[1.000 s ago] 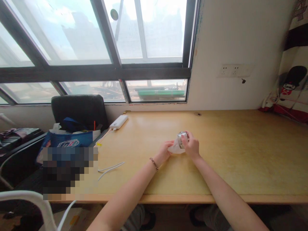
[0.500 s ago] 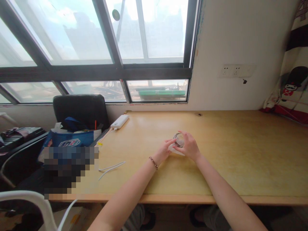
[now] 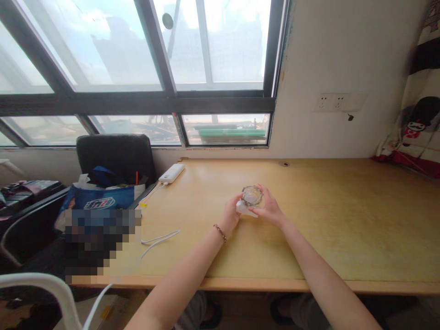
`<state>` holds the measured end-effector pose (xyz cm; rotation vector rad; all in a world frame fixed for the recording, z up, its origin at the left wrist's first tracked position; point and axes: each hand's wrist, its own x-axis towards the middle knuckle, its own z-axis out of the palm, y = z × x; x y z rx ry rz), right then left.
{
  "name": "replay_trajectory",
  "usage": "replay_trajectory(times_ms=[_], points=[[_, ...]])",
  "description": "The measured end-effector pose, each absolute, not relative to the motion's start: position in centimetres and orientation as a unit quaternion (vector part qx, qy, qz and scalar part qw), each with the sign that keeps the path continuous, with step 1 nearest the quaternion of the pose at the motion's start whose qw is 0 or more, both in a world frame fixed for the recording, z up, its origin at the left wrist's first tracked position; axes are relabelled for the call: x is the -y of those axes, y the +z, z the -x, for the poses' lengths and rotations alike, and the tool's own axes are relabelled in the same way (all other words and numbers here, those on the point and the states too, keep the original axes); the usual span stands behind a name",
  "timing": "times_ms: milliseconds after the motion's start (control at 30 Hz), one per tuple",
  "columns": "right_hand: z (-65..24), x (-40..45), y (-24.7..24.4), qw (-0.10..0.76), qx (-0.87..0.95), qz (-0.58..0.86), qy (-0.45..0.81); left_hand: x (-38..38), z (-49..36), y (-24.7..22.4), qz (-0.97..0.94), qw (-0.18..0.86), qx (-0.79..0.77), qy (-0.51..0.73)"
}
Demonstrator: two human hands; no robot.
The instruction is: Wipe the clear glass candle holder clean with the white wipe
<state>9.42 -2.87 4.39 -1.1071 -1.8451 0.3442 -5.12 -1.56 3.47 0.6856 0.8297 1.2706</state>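
Over the table, both hands meet around a loose ring of thin, dark, twisted strands (image 3: 244, 201), seen nearly from above; it looks like a coil of fine wire, though I cannot be sure. A small white piece (image 3: 248, 212) shows just under its near edge; whether the two are joined is unclear. My left hand (image 3: 232, 211) grips at the left, its thumb at the ring's edge and its fingers by the white piece, partly hidden. From the right, the thumb and fingers of my right hand (image 3: 272, 208) curve around the ring's right side and hold it.
A white power bank (image 3: 172, 174) with a cable lies at the table's back left. Another white cable (image 3: 160, 237) lies nearer. Left of the table, a blue bag (image 3: 103, 198) sits on a black chair (image 3: 115, 156). A window and a wall socket (image 3: 332, 101) are behind.
The ring has moved slightly left and tilted, so more of its strands show. My left thumb and fingers have shifted to its left edge, and my right hand has opened wider around it.
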Motion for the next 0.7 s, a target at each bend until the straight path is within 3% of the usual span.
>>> replay_trajectory(times_ms=[367, 700], points=[[-9.3, 2.9, 3.7, 0.46, 0.703, 0.538, 0.069, 1.9, 4.8, 2.8, -0.353, 0.746, -0.282, 0.489], [-9.6, 3.0, 4.3, 0.421, 0.771, 0.477, 0.025, 1.6, 4.8, 2.4, -0.34, 0.684, -0.357, 0.538]])
